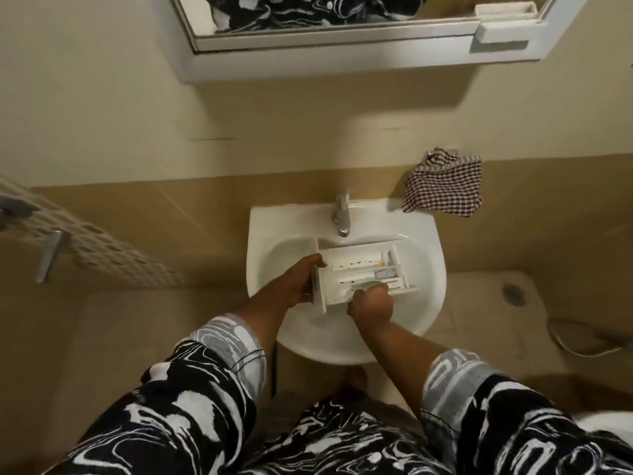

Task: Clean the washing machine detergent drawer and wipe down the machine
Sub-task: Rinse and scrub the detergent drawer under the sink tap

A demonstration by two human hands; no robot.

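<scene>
white detergent drawer point(363, 265) (brown-stained), gripped by left hand point(301, 282)

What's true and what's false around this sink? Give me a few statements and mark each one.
1. The detergent drawer is held over the sink. True.
2. The left hand grips the drawer's end. True.
3. The checked cloth lies in the basin. False: it hangs on the wall, beside the tap.
4. The right hand hangs idle. False: it grips a small pale item at the drawer's near edge.
</scene>
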